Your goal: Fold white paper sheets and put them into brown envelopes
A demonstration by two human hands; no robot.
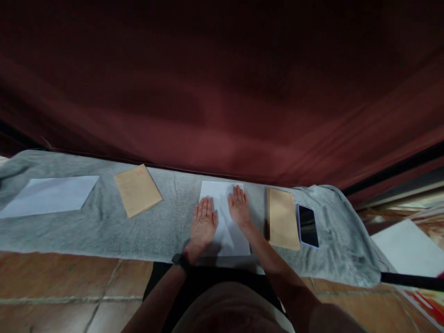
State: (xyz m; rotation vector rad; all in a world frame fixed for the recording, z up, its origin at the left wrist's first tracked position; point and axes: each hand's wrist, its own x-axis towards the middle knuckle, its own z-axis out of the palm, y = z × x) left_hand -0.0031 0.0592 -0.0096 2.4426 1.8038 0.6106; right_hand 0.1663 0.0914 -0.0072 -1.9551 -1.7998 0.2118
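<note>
A white sheet of paper (225,238) lies in front of me on the grey cloth (176,189). My left hand (204,223) rests flat on the sheet's left edge, fingers stretched out and pointing away from me. On the upper right part of the same sheet lies my right hand (238,207), also flat with its fingers extended. Neither hand grips anything. Right of the sheet is a stack of brown envelopes (283,219), with one more brown envelope (138,189) set at an angle on the left.
A phone (308,225) lies beside the brown stack. White paper (52,195) occupies the cloth's left end. Behind the cloth hangs a dark red curtain (215,115). A white sheet (411,247) is at the far right, past the cloth, above the tiled floor (69,277).
</note>
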